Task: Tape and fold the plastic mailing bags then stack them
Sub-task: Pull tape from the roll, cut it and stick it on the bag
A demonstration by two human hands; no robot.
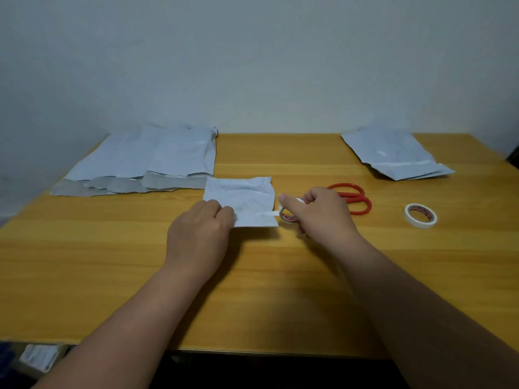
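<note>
The folded bag (241,199) lies at the middle of the wooden table (280,290). The left hand (200,234) pinches its near left corner. The right hand (323,211) grips a tape roll (288,216) just beside the bag's right edge; a tape strip (266,214) runs from the roll onto the bag. Red scissors (354,199) lie behind the right hand.

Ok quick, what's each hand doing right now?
Left hand: pinching the folded bag at its near left corner.
Right hand: holding a tape roll, tape strip running onto the bag.
</note>
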